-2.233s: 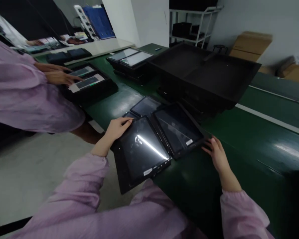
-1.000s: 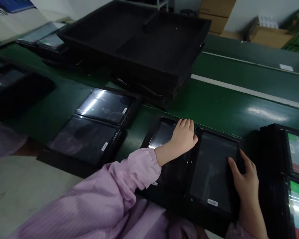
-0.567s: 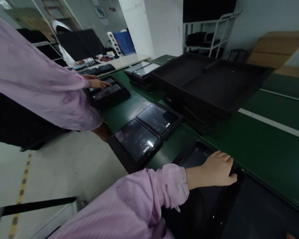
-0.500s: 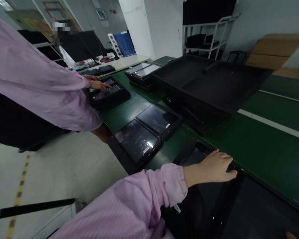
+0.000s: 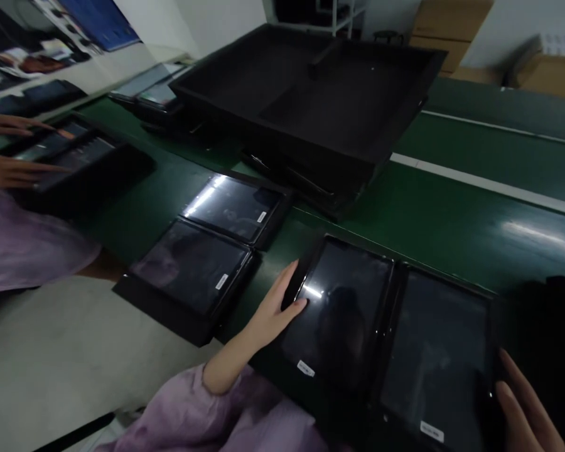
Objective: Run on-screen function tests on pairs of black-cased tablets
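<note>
My left grip is open, its fingers spread and lying along the left edge of a tablet, resting there without clamping it. My right grip, partly out of view, is open too, beside the right edge of a second tablet. These two lie flat, side by side, screens up, labels toward me, probably so that both stay within easy reach. Beyond my left grip, two more tablets lie end to end on the green table. Ahead of my grips, a black tray sits raised above the table. Far left, a co-worker's hands lie on further tablets.
</note>
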Demonstrator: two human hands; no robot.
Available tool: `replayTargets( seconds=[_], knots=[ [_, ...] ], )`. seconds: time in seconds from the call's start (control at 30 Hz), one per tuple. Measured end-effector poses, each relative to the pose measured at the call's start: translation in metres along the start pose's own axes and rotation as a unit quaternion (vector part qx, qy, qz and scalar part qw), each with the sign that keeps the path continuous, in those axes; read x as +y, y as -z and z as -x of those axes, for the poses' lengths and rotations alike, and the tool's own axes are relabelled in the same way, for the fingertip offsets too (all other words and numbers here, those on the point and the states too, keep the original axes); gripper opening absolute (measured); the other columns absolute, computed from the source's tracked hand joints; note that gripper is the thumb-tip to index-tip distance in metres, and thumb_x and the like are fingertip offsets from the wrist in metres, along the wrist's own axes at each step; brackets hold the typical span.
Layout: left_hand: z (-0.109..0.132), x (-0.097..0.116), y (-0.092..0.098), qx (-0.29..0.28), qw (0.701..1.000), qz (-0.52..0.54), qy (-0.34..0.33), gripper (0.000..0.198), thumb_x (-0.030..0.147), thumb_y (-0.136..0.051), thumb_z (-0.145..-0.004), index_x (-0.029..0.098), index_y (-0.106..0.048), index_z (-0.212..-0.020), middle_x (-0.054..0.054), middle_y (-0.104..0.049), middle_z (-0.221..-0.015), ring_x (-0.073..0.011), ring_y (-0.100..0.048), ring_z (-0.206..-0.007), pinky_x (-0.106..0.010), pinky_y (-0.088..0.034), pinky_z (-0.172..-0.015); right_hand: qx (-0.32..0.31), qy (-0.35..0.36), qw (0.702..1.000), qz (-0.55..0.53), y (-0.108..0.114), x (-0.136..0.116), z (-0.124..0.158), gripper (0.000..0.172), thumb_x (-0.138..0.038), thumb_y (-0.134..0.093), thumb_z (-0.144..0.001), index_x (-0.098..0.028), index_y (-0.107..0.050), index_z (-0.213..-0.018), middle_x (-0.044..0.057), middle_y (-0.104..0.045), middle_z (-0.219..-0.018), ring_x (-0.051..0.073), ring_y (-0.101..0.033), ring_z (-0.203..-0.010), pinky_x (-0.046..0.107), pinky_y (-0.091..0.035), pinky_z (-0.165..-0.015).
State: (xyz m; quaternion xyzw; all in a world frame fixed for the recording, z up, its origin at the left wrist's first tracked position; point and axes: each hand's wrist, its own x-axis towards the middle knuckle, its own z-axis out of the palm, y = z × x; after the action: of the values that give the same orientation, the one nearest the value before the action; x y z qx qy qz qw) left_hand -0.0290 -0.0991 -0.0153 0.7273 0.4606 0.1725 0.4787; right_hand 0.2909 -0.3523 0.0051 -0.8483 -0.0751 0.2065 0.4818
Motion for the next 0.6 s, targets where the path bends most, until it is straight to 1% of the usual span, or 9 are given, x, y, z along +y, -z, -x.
replayTargets(
  seconds=[0.03,0.1,0.17,0.27,0.37,0.43,0.5,0.6],
  knots=[
    [-0.004,0.000,-0.002,0.002,1.000,0.003,-0.007,0.086,0.065,-0.055,-0.101,0.021,-0.031,-0.171,-0.015,-0.026,-0.178,-0.0332,-0.020,-0.167,-0.053,-0.023,-0.135,-0.007,0.010,1.000,0.001,-0.002,-0.002,-0.004,0.086,-0.077,-0.076,-0.076,-0.024,-0.067,-0.143,0.005,-0.056,-0.158,0.041,-0.039,-0.156,0.059,-0.023,-0.135],
    [-0.016,0.004,-0.005,0.011,1.000,-0.002,-0.024,0.081,0.065,-0.057,-0.099,0.023,-0.041,-0.167,-0.013,-0.028,-0.178,-0.0341,-0.022,-0.167,-0.053,-0.024,-0.134,-0.019,0.042,0.999,-0.001,-0.006,-0.005,-0.014,0.082,-0.074,-0.075,-0.079,-0.021,-0.068,-0.141,0.007,-0.054,-0.161,0.039,-0.041,-0.155,0.057,-0.023,-0.135],
    [-0.030,0.007,-0.006,0.007,0.999,-0.020,-0.036,0.078,0.064,-0.061,-0.097,0.025,-0.048,-0.162,-0.012,-0.028,-0.178,-0.0359,-0.025,-0.165,-0.053,-0.027,-0.133,-0.014,0.077,0.997,0.002,-0.009,-0.008,-0.024,0.081,-0.074,-0.075,-0.078,-0.018,-0.070,-0.137,0.010,-0.054,-0.160,0.037,-0.042,-0.154,0.054,-0.025,-0.134],
    [-0.041,0.009,-0.006,0.009,0.998,-0.033,-0.049,0.074,0.062,-0.062,-0.096,0.026,-0.051,-0.160,-0.012,-0.030,-0.177,-0.0365,-0.029,-0.164,-0.054,-0.030,-0.132,0.000,0.118,0.993,0.023,-0.012,-0.008,-0.033,0.083,-0.076,-0.074,-0.075,-0.016,-0.073,-0.132,0.014,-0.058,-0.156,0.038,-0.047,-0.150,0.054,-0.031,-0.130],
    [-0.043,0.010,-0.005,0.014,0.998,-0.028,-0.047,0.070,0.060,-0.059,-0.098,0.026,-0.052,-0.159,-0.012,-0.031,-0.176,-0.0355,-0.029,-0.164,-0.053,-0.031,-0.131,0.010,0.145,0.989,0.040,-0.012,-0.005,-0.037,0.078,-0.075,-0.072,-0.078,-0.016,-0.074,-0.129,0.015,-0.060,-0.152,0.037,-0.052,-0.146,0.053,-0.038,-0.126],
    [-0.042,0.012,-0.004,0.012,0.999,-0.029,-0.037,0.071,0.061,-0.060,-0.096,0.026,-0.052,-0.157,-0.012,-0.032,-0.176,-0.0361,-0.029,-0.164,-0.054,-0.031,-0.131,0.014,0.169,0.984,0.052,-0.011,-0.001,-0.039,0.075,-0.074,-0.070,-0.080,-0.017,-0.076,-0.128,0.014,-0.062,-0.149,0.035,-0.056,-0.142,0.051,-0.042,-0.122],
    [-0.042,0.018,-0.003,0.011,0.999,-0.034,-0.027,0.070,0.060,-0.061,-0.094,0.027,-0.053,-0.156,-0.011,-0.033,-0.175,-0.0368,-0.028,-0.164,-0.055,-0.031,-0.131,0.018,0.196,0.978,0.064,-0.010,0.003,-0.041,0.070,-0.073,-0.069,-0.083,-0.019,-0.076,-0.127,0.014,-0.064,-0.147,0.033,-0.059,-0.138,0.050,-0.045,-0.120],
    [-0.041,0.029,0.000,-0.007,0.999,-0.039,-0.009,0.067,0.054,-0.062,-0.095,0.028,-0.052,-0.156,-0.011,-0.032,-0.176,-0.0373,-0.029,-0.164,-0.057,-0.032,-0.130,0.022,0.223,0.972,0.072,-0.010,0.007,-0.044,0.066,-0.071,-0.066,-0.088,-0.019,-0.076,-0.128,0.013,-0.066,-0.144,0.031,-0.062,-0.135,0.049,-0.047,-0.118]
  ],
)
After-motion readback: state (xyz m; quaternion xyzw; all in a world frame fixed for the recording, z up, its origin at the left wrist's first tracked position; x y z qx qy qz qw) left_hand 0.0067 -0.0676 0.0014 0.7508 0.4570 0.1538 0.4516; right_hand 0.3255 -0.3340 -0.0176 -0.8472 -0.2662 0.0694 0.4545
